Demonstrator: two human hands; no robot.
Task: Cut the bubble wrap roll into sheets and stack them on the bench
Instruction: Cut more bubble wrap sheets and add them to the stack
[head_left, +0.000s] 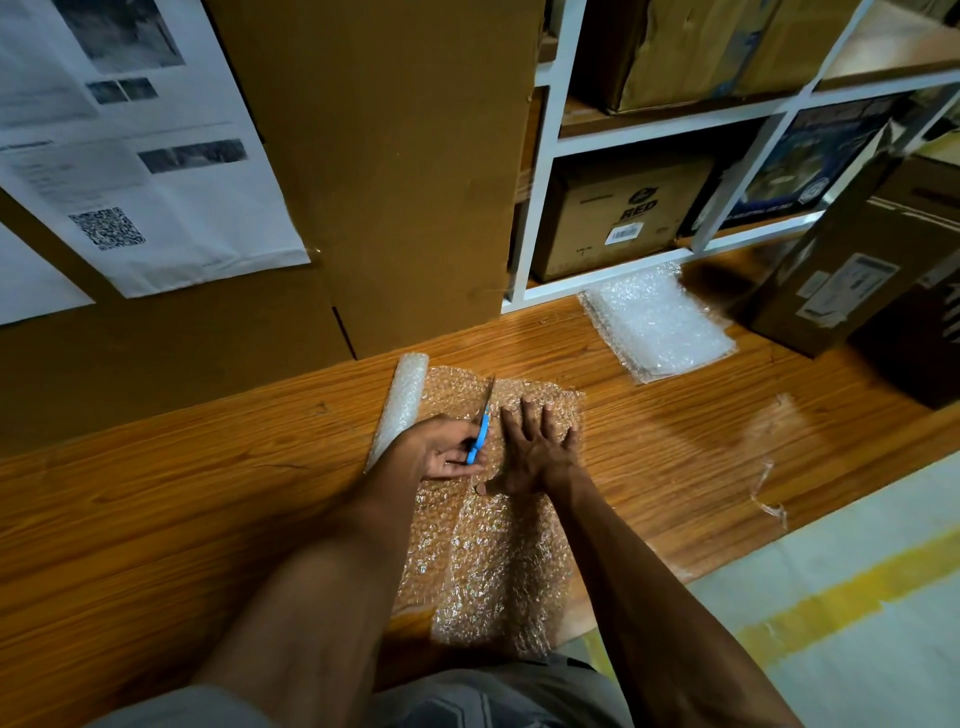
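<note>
Blue-handled scissors (480, 428) sit gripped in the left hand (448, 446), blades pointing away. Right hand (537, 447) presses flat, fingers spread, on the unrolled bubble wrap (488, 561).

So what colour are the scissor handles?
Bright blue scissors, held in the left hand; head view.

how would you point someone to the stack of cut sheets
Start at the white shelving at the back right of the wooden bench. The stack of cut sheets lies flat just before its bottom rail, apart from the hands, unlike the bubble wrap roll.
</note>
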